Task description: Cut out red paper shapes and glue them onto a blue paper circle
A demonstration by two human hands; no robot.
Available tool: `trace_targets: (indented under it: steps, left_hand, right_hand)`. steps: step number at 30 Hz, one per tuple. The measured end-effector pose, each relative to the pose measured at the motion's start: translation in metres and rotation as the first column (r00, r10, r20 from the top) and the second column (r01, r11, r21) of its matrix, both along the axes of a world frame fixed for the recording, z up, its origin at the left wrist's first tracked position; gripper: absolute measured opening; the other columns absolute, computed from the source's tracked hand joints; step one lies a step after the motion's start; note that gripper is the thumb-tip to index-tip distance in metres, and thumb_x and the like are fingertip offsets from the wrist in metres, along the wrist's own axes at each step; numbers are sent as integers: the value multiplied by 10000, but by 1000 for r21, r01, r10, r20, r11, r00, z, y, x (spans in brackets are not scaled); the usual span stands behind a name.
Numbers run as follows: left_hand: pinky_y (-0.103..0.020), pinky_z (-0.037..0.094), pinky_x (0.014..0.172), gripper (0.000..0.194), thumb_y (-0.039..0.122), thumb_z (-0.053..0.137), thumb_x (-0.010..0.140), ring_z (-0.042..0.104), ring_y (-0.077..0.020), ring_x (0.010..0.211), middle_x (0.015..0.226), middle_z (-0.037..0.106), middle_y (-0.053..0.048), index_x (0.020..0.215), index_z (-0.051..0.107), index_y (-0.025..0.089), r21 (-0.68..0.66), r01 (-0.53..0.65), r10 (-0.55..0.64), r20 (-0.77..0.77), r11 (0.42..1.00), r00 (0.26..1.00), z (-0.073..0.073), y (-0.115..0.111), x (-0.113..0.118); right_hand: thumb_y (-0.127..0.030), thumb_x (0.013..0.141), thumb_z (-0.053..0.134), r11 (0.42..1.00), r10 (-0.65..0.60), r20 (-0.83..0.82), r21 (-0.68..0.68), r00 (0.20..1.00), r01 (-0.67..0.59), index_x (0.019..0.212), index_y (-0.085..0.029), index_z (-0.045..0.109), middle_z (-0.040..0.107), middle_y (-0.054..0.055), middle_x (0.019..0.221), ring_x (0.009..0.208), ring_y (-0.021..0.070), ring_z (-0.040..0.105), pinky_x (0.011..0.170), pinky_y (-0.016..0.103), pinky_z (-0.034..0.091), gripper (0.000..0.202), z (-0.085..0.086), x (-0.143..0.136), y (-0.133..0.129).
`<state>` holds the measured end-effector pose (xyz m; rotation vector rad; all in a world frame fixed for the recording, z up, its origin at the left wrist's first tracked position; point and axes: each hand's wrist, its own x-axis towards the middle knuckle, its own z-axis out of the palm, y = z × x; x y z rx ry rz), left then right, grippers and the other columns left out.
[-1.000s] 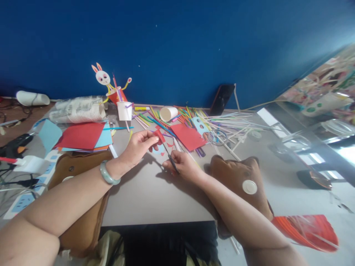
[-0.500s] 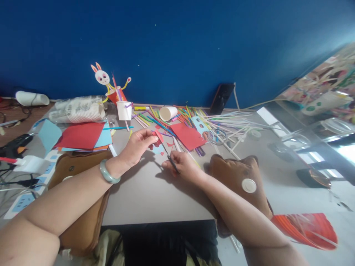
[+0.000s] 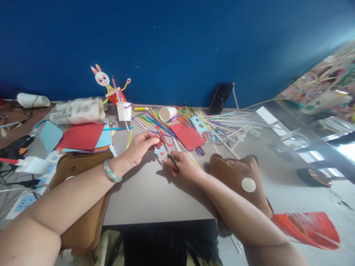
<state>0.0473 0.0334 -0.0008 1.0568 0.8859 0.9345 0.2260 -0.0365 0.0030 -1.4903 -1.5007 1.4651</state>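
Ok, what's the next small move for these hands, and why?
I'd probably ease the left hand slightly back from the black-handled scissors before any snip. The right hand grips them, and their blades appear very close to the left hand's fingers, which seem to pinch a small red paper piece, mostly hidden.

Blk scissor hdls (image 3: 173,162), red ppr (image 3: 188,136)

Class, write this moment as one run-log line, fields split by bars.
left hand: pinching red paper | right hand: holding scissors, blades pointing away | red sheet: lying beyond hands
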Motion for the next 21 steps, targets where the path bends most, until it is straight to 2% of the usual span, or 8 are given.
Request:
trace_targets:
  steps: [5, 8, 14, 18, 21]
  left_hand:
    - [-220, 436, 572, 196, 328, 740, 715, 639, -112, 659, 844, 726, -47, 764, 663, 154, -49, 26, -29, -64, 998, 998, -6, 3, -1]
    - [-215, 441, 579, 197, 334, 737, 729, 627, -110, 647, 771, 703, -35, 782, 687, 152, -23, 35, -37, -85, 999, 996, -6, 3, -1]
    - [-213, 410, 505, 173, 334, 734, 749, 538, -97, 526, 613, 633, 8, 743, 672, 173, 27, 152, -145, -180, 988, 973, -3, -4, -3]
    - [-209, 327, 437, 204, 369, 742, 748, 474, -85, 460, 586, 612, 18, 740, 674, 178, 42, 208, -190, -265, 977, 945, -2, -10, -2]
    - [-210, 319, 446, 208, 366, 740, 750, 477, -87, 474, 582, 613, 10, 711, 674, 173, 74, 238, -209, -278, 968, 938, -2, -12, -1]
  right_hand:
    - [-606, 797, 675, 999, -23, 24, 40, 999, 22, 602, -202, 481, 547, -31, 447, 425, 89, 436, 472, 257, 306, 489, -8, 8, 7]
    - [-598, 778, 694, 996, -67, 4, 60, 998, 66, 637, -201, 491, 582, -26, 482, 446, 95, 463, 472, 251, 316, 467, -7, 7, 7]
    - [-507, 634, 835, 947, -278, -202, 107, 939, 303, 785, -212, 503, 668, -19, 674, 559, 125, 589, 524, 264, 461, 469, -1, 1, 2]
    - [-469, 630, 838, 937, -275, -216, 158, 937, 312, 857, -213, 526, 698, 11, 781, 619, 148, 624, 558, 291, 509, 463, -4, 2, 2]
    - [-477, 632, 836, 941, -255, -200, 175, 946, 291, 834, -209, 526, 691, 14, 764, 632, 150, 620, 592, 301, 521, 457, -8, 1, 2]
